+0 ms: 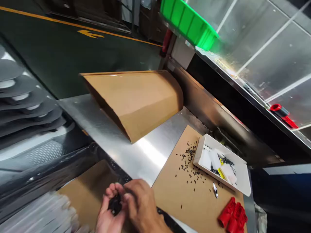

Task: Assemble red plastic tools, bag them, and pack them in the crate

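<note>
My left hand (107,215) lies palm up at the bottom edge, its fingers curled round a small black part (114,204). Over it comes my right hand (143,207), back toward the camera, with its fingertips pinched on the same black part. Both hands hover above a brown cardboard piece (89,187) at the front of the steel table (109,129). What the black part is cannot be made out.
A brown cardboard box (136,97) lies tilted on the table. To the right, a cardboard sheet (189,197) carries scattered tiny black bits, a white tray (243,183), a small metal piece (215,190) and a red object (233,215). Grey discs (24,97) are stacked at left; a green bin (187,19) sits above.
</note>
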Available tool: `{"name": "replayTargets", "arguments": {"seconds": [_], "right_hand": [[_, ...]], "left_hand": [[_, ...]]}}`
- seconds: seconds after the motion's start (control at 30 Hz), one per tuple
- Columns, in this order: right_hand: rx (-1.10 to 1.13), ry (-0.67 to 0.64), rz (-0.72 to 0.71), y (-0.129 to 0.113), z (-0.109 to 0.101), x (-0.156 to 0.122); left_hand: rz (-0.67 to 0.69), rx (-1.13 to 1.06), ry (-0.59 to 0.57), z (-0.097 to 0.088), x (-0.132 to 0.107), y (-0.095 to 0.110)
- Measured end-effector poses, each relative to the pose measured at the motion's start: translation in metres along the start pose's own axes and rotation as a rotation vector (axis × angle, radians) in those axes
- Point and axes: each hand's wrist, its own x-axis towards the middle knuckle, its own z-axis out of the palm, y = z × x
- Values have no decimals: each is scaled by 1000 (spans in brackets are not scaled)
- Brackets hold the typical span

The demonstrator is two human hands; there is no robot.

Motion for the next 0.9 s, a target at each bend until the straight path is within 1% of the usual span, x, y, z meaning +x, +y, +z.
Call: {"name": "replayTargets", "arguments": {"seconds": [0.07, 0.1, 0.17, 0.23, 0.27, 0.3, 0.33, 0.37, 0.4, 0.43, 0.53, 0.6, 0.63, 0.67, 0.7, 0.73, 0.83, 0.9], "right_hand": [[-5, 167, 196, 33, -27, 4], [-29, 249, 304, 55, -41, 14], [-75, 363, 452, 104, -67, 44], [-117, 435, 541, 148, -85, 77], [-132, 461, 570, 165, -91, 90], [-142, 478, 585, 177, -93, 98], [-147, 488, 587, 185, -93, 101], [-146, 490, 576, 187, -90, 97], [-141, 485, 554, 186, -85, 87], [-133, 474, 524, 181, -79, 72], [-98, 411, 420, 154, -61, 5], [-79, 377, 371, 138, -56, -33], [-73, 375, 358, 134, -57, -43], [-71, 384, 351, 134, -60, -44], [-71, 401, 349, 136, -65, -38], [-72, 419, 350, 142, -71, -24], [-80, 438, 362, 167, -90, 40], [-79, 414, 367, 181, -96, 74]], "left_hand": [[-49, 31, 29, -3, -14, -13], [-70, 46, 41, -7, -21, -19], [-113, 80, 55, -19, -30, -33], [-154, 110, 57, -35, -36, -46], [-173, 125, 54, -43, -36, -52], [-188, 140, 49, -50, -36, -57], [-199, 155, 44, -56, -34, -63], [-204, 169, 39, -60, -31, -68], [-204, 182, 34, -63, -28, -72], [-198, 192, 28, -65, -25, -75], [-173, 207, 9, -64, -17, -81], [-166, 214, 1, -61, -16, -81], [-164, 218, -1, -61, -16, -81], [-162, 221, -2, -60, -17, -80], [-161, 224, -5, -60, -17, -79], [-161, 227, -9, -60, -18, -79], [-169, 244, -25, -59, -19, -80], [-171, 271, -40, -54, -17, -83]]}}
